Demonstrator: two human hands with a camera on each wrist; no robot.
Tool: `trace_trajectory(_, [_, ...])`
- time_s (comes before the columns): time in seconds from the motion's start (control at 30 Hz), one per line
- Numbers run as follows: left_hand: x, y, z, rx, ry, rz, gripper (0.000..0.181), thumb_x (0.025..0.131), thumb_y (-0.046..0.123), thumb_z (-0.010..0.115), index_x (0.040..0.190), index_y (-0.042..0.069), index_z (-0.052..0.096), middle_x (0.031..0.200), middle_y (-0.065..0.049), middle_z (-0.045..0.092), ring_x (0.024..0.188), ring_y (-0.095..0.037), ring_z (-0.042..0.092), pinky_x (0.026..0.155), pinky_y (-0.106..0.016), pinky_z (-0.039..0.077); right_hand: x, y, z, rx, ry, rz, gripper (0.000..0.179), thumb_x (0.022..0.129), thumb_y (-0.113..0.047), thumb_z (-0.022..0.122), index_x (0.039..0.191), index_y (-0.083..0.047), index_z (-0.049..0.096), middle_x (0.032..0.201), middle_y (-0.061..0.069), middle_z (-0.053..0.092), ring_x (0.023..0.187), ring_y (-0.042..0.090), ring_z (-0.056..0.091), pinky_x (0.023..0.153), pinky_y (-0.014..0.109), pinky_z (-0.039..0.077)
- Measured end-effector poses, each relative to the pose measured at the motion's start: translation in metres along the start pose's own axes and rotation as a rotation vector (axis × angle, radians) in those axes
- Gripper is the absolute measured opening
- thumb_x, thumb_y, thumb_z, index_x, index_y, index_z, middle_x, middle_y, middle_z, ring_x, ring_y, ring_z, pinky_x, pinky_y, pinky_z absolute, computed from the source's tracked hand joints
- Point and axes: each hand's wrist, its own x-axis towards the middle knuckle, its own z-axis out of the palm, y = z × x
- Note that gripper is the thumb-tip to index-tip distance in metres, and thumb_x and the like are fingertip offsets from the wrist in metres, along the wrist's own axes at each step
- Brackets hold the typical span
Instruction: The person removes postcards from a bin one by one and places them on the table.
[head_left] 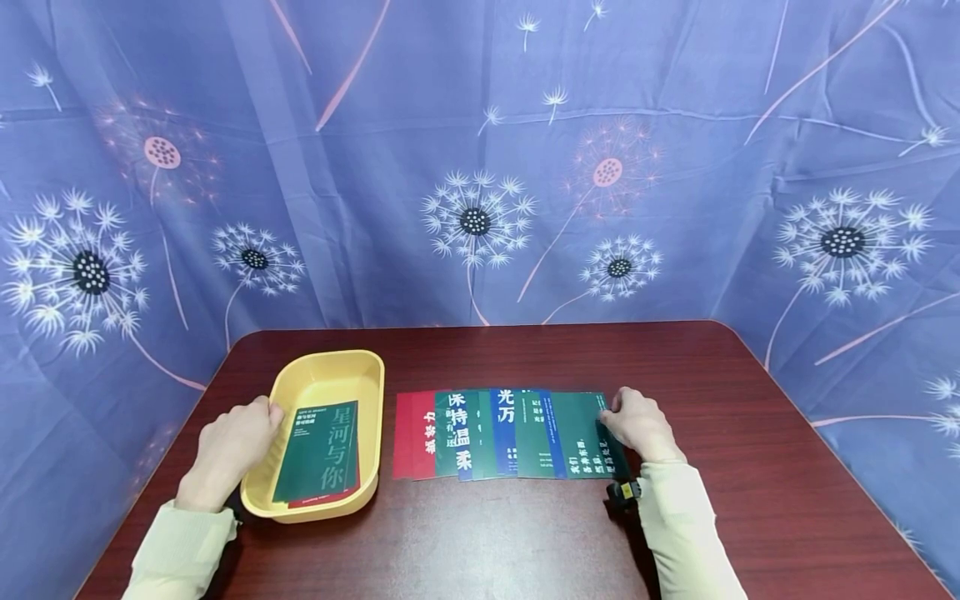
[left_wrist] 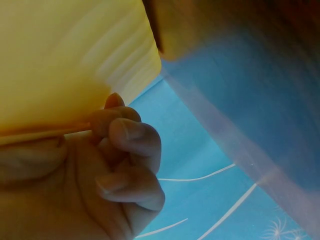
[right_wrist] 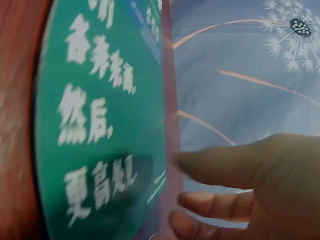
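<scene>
My left hand [head_left: 228, 450] grips the left rim of a yellow plastic basin [head_left: 337, 372]. In the left wrist view its curled fingers [left_wrist: 135, 132] hook round the basin's edge. Inside the basin lies a green card [head_left: 315, 450] with Chinese lettering, over a red one. An overlapping row of red, green and blue cards is spread on the table. At the row's right end, my right hand [head_left: 637, 423] is beside the last green card [head_left: 581, 433]. In the right wrist view, thumb and fingers are apart right at this card's edge [right_wrist: 110, 135].
The cards and basin are on a dark red wood-grain table [head_left: 495, 542] with rounded far corners. A blue curtain [head_left: 390, 167] printed with dandelions hangs behind it and along both sides. A small black device [head_left: 624, 492] is strapped at the right wrist.
</scene>
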Motion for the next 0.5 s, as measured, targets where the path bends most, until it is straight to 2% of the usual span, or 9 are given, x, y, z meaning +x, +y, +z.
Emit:
trace_trajectory(0.13, [0.001, 0.0, 0.0, 0.005, 0.004, 0.002, 0.035, 0.1, 0.023, 0.035, 0.079, 0.001, 0.052, 0.075, -0.028, 0.058, 0.064, -0.046, 0.057, 0.052, -0.056, 0.041, 0.001, -0.006, -0.001, 0.073, 0.074, -0.07, 0.019, 0.097, -0.022, 0.055, 0.091, -0.004, 0.055, 0.075, 0.01, 0.054, 0.065, 0.025, 0.051, 0.06, 0.039, 0.04])
trace_trajectory(0.27, [0.0, 0.0, 0.001, 0.008, -0.003, -0.007, 0.036, 0.1, 0.024, 0.035, 0.078, 0.001, 0.052, 0.074, -0.027, 0.058, 0.064, -0.045, 0.057, 0.053, -0.056, 0.041, 0.001, -0.015, -0.002, 0.141, 0.122, -0.169, 0.015, 0.099, -0.018, 0.053, 0.098, -0.004, 0.058, 0.081, 0.008, 0.058, 0.068, 0.023, 0.051, 0.062, 0.038, 0.041])
trace_trajectory(0.37, [0.0, 0.0, 0.0, 0.008, -0.007, -0.008, 0.036, 0.1, 0.024, 0.035, 0.079, 0.001, 0.052, 0.074, -0.026, 0.058, 0.064, -0.045, 0.057, 0.053, -0.056, 0.041, -0.001, -0.024, -0.003, 0.202, 0.141, -0.229, 0.015, 0.099, -0.016, 0.053, 0.105, -0.004, 0.059, 0.092, 0.01, 0.062, 0.075, 0.024, 0.054, 0.067, 0.039, 0.042])
trace_trajectory(0.5, [-0.002, 0.001, -0.002, 0.005, -0.008, -0.003, 0.036, 0.1, 0.023, 0.035, 0.078, 0.001, 0.052, 0.073, -0.026, 0.057, 0.063, -0.044, 0.057, 0.052, -0.055, 0.041, -0.006, -0.036, -0.002, 0.307, 0.144, -0.259, 0.018, 0.1, -0.016, 0.053, 0.113, -0.006, 0.058, 0.106, 0.012, 0.065, 0.089, 0.026, 0.058, 0.076, 0.041, 0.044])
